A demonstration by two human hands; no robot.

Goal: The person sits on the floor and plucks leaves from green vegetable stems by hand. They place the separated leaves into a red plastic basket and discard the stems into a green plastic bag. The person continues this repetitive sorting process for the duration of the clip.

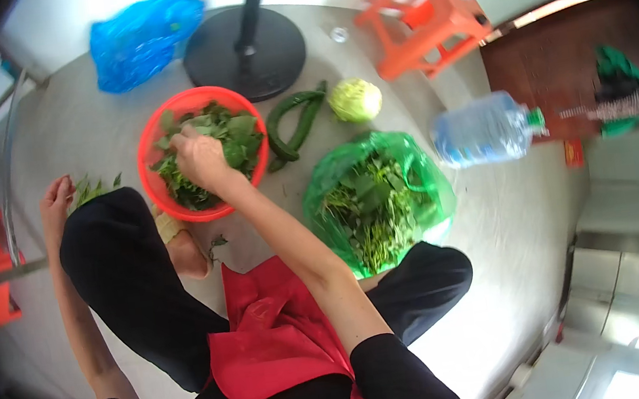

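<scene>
My right hand reaches into a red plastic basin of leafy greens. Its fingers touch the leaves, but the hand is blurred and I cannot tell whether they grip any. Out past my left knee, my left hand is raised with curled fingers; whether something thin is between them is not clear. Beside it, green stems and leaves lie on the floor, partly hidden by the knee. In front of my right leg, an open green plastic bag holds more leafy greens.
Two dark green cucumbers and a pale cabbage lie beyond the green bag. Behind the basin stand a round black stand base and a blue plastic bag. To the right are a large water bottle and an orange stool.
</scene>
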